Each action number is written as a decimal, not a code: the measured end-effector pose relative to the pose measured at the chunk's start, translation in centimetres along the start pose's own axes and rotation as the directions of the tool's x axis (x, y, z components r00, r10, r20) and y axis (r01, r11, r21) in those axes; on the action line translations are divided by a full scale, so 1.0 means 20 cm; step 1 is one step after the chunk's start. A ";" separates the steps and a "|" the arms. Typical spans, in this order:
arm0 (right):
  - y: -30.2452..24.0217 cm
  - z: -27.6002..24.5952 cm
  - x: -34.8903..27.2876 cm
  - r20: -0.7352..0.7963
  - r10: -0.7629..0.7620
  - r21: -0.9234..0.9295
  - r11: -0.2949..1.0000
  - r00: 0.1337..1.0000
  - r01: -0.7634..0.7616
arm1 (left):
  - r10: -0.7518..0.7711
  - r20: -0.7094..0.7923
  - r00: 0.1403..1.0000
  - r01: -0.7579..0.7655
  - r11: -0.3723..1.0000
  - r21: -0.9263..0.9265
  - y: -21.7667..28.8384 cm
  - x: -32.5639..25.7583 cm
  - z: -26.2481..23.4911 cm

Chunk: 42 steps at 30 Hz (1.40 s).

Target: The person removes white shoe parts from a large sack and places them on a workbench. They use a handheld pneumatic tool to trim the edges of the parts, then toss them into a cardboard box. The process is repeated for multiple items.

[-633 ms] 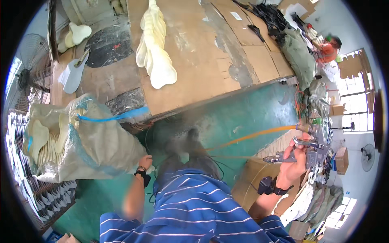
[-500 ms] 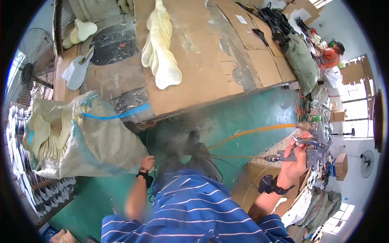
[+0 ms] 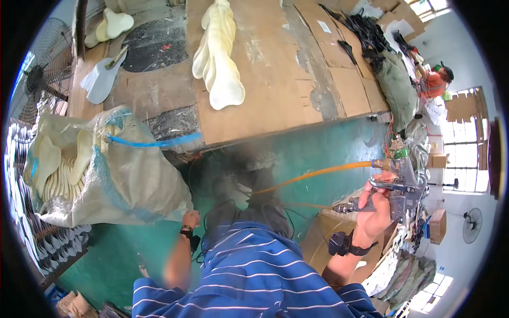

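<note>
My right hand (image 3: 375,204), at the right, is wrapped round the handle of a metal spray gun (image 3: 404,183), fingers at its trigger. An orange hose (image 3: 318,173) and a thinner, darker hose (image 3: 310,205) run from the gun toward my legs. Low beside my left leg, my left hand (image 3: 191,218) looks curled closed next to the lower corner of a pale woven sack (image 3: 140,180); what it holds, if anything, is hidden. Cream insoles (image 3: 69,177) stand packed in the sack's mouth. On the cardboard-covered table (image 3: 275,100) lies an overlapping row of cream insoles (image 3: 220,58).
A white sole-shaped piece (image 3: 101,82) and more cream insoles (image 3: 117,24) lie at the table's far left. A fan (image 3: 36,82) and racks of pale soles (image 3: 61,246) stand left. Beyond a grey-green sack (image 3: 397,87), a person in orange (image 3: 433,84) works at the right.
My right hand and the spray gun have shifted slightly left. My left hand has dropped a little, staying beside the sack. The table and its insoles appear slightly higher and farther right in view.
</note>
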State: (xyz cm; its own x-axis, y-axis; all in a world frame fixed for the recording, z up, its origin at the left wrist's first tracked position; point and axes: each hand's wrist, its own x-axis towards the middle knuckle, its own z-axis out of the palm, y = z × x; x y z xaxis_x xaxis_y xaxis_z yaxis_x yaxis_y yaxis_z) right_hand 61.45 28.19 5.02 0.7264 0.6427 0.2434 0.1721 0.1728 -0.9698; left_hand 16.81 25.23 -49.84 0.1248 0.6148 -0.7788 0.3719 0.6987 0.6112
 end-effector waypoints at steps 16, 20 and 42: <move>0.08 -0.09 0.07 0.173 -0.124 0.043 0.992 0.977 0.118 | -0.084 0.010 0.996 0.084 0.966 -0.246 -0.03 0.26 -0.01; -0.07 -0.29 0.36 0.311 -0.277 -0.308 0.876 0.909 0.372 | 0.005 -0.070 0.998 -0.028 0.945 -0.326 0.41 0.23 0.08; 0.23 -0.17 0.33 0.744 0.286 -0.417 0.905 0.604 0.085 | 0.507 -0.312 0.803 -0.522 0.852 0.043 1.13 -0.06 0.44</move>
State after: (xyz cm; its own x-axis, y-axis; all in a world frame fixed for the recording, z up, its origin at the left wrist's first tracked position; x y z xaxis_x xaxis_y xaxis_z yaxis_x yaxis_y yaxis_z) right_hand 69.29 30.64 2.17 -0.0068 0.9928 -0.1192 0.4951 -0.1002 -0.8630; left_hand 33.08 37.09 -36.35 0.0015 0.9625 -0.2713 0.2913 0.2591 0.9209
